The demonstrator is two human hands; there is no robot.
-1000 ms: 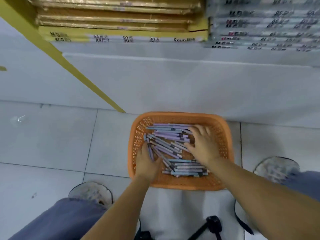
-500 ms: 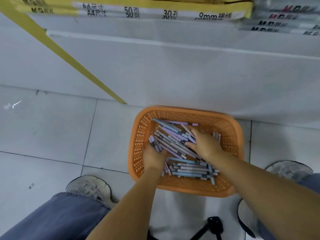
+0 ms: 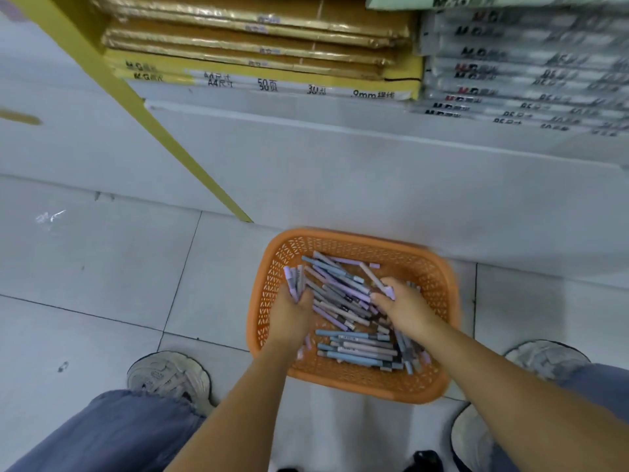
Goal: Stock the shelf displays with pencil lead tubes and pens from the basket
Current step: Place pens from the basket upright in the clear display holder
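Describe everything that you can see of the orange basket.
The basket is orange, of what looks like plastic, rectangular with rounded corners and lattice walls. It stands upright on the tiled floor, close to the white shelf base. Loose pens in grey, blue and lilac lie inside. Both hands are in it: the left hand grips a bunch of pens, the right hand pinches one.

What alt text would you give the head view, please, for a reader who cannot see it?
Seen from above, a person's left hand grips a bundle of pens and the right hand pinches a lilac pen, both inside an orange basket of loose pens on a tiled floor. Stacked A4 packs sit on the shelf behind.
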